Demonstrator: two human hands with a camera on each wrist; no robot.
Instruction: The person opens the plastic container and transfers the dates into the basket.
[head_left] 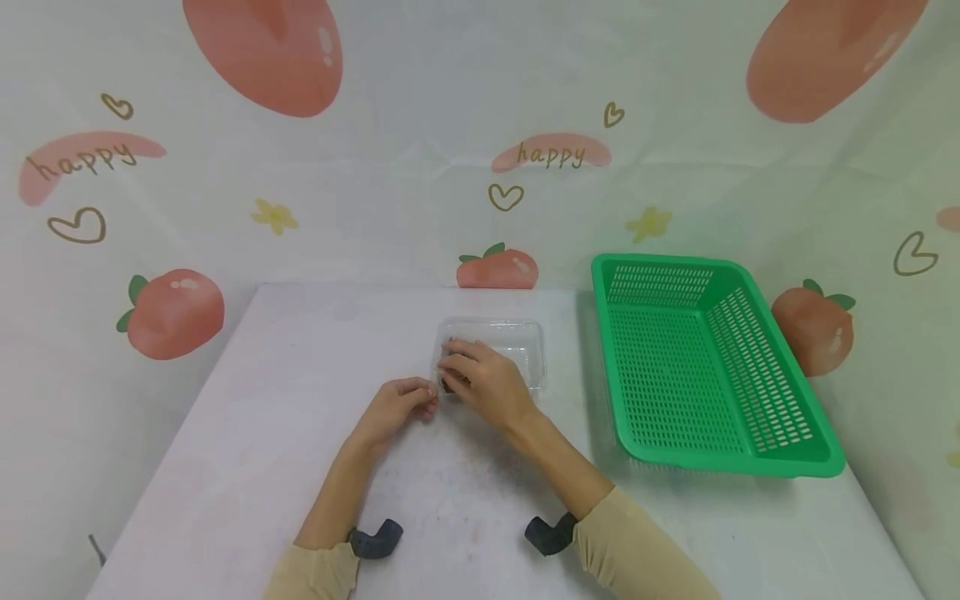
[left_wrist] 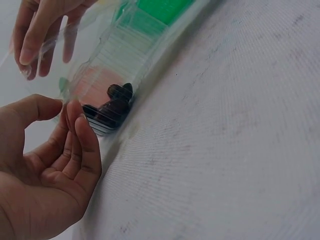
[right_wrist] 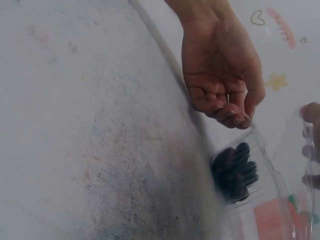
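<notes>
A clear plastic box (head_left: 522,360) with a clear lid (left_wrist: 56,44) sits on the table, several dark, glossy, rounded pieces (left_wrist: 111,107) lying in its left end. At the box's near left corner is my left hand (head_left: 396,408), thumb and forefinger pinching the edge, the other fingers curled (left_wrist: 55,165). My right hand (head_left: 491,383) reaches over the left part of the box. Its thumb and fingers meet the thin edge of the lid, which stands tilted up in the wrist views. The right fingertips (right_wrist: 311,150) are partly cut off in the right wrist view.
A large green plastic basket (head_left: 611,367) with slotted walls stands to the right of the box. Behind the white table (head_left: 315,350) hangs a printed cloth (head_left: 390,200). Dark wrist-camera mounts (head_left: 377,540) stick out from both sleeves.
</notes>
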